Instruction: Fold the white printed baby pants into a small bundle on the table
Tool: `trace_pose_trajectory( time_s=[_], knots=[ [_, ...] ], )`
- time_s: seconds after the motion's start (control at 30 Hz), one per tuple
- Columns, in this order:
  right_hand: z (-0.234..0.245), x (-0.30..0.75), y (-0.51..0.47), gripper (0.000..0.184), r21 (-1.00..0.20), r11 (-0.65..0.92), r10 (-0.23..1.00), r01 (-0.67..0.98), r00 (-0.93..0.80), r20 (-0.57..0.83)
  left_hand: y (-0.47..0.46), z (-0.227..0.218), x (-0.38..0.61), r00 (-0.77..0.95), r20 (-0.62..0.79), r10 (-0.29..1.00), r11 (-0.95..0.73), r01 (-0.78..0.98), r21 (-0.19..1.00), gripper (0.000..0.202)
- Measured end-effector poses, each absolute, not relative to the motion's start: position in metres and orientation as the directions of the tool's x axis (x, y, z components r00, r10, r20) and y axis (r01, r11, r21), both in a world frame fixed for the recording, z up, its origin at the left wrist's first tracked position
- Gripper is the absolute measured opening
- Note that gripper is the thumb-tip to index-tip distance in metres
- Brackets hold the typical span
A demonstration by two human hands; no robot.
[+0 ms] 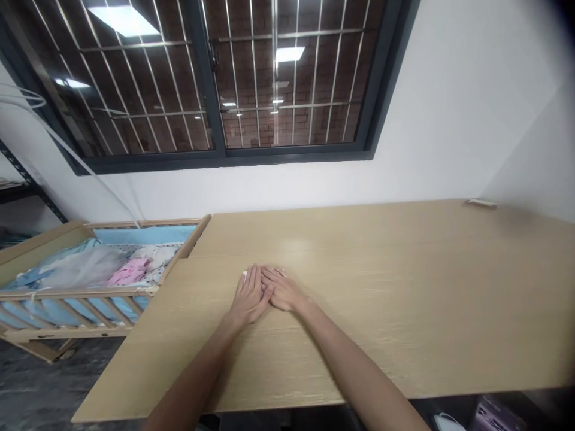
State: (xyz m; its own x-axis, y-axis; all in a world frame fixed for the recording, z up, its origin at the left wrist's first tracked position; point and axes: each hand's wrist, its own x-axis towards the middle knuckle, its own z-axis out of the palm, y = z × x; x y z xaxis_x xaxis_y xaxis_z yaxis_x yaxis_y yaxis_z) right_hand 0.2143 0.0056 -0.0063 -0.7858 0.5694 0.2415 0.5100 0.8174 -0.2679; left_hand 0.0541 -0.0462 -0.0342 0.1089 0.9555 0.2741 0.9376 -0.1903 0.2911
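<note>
My left hand (248,296) lies flat on the wooden tabletop (359,287), its fingers stretched out and pointing away from me. Beside it, my right hand (281,289) is also flat, with its fingers angled to the left. The two hands touch, and the left thumb crosses toward the right hand. A small bit of something white (245,273) peeks out at the left fingertips. Most of it is hidden beneath the hands, so its kind cannot be made out.
On the left stands a wooden crib (90,293) with blue lining and a pink cloth (129,272) among bedding. A barred window (287,90) is ahead. A small flat white item (480,203) lies at the table's far right corner. Under the front edge sits a purple box (496,414).
</note>
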Motion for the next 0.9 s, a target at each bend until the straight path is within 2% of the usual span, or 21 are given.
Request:
trace_pose_trajectory(
  time_s=[0.17,0.33,0.47,0.53,0.63,0.73,0.8,0.9],
  knots=[
    [-0.003,0.228,0.011,0.061,-0.345,0.752,0.643,0.562,-0.741,0.195,-0.047,-0.038,0.031,0.016,0.179,0.984,-0.066,0.959,0.275,0.086],
    [-0.003,0.241,0.016,0.069,-0.384,0.681,0.711,0.623,-0.687,0.147,-0.048,-0.038,0.026,0.014,0.16,0.987,-0.054,0.967,0.25,0.09],
    [0.003,0.248,0.014,0.067,-0.37,0.701,0.706,0.609,-0.664,0.245,-0.05,-0.022,0.026,0.098,0.265,0.959,-0.154,0.967,0.202,0.094],
    [0.007,0.249,0.011,0.062,-0.343,0.75,0.659,0.565,-0.686,0.308,-0.051,-0.011,0.025,0.16,0.304,0.939,-0.228,0.953,0.201,0.086],
    [0.007,0.25,0.008,0.063,-0.317,0.785,0.616,0.532,-0.721,0.317,-0.054,-0.001,0.023,0.236,0.271,0.933,-0.302,0.924,0.235,0.075],
    [0.002,0.252,0.01,0.074,-0.342,0.775,0.624,0.531,-0.727,0.287,-0.055,-0.002,0.022,0.234,0.234,0.944,-0.297,0.912,0.284,0.084],
    [-0.004,0.252,0.015,0.074,-0.383,0.769,0.627,0.512,-0.721,0.294,-0.053,-0.005,0.021,0.207,0.242,0.948,-0.282,0.898,0.336,0.084],
    [-0.012,0.251,0.022,0.071,-0.456,0.765,0.624,0.455,-0.699,0.349,-0.049,-0.009,0.021,0.175,0.269,0.947,-0.275,0.875,0.399,0.065]
  ],
)
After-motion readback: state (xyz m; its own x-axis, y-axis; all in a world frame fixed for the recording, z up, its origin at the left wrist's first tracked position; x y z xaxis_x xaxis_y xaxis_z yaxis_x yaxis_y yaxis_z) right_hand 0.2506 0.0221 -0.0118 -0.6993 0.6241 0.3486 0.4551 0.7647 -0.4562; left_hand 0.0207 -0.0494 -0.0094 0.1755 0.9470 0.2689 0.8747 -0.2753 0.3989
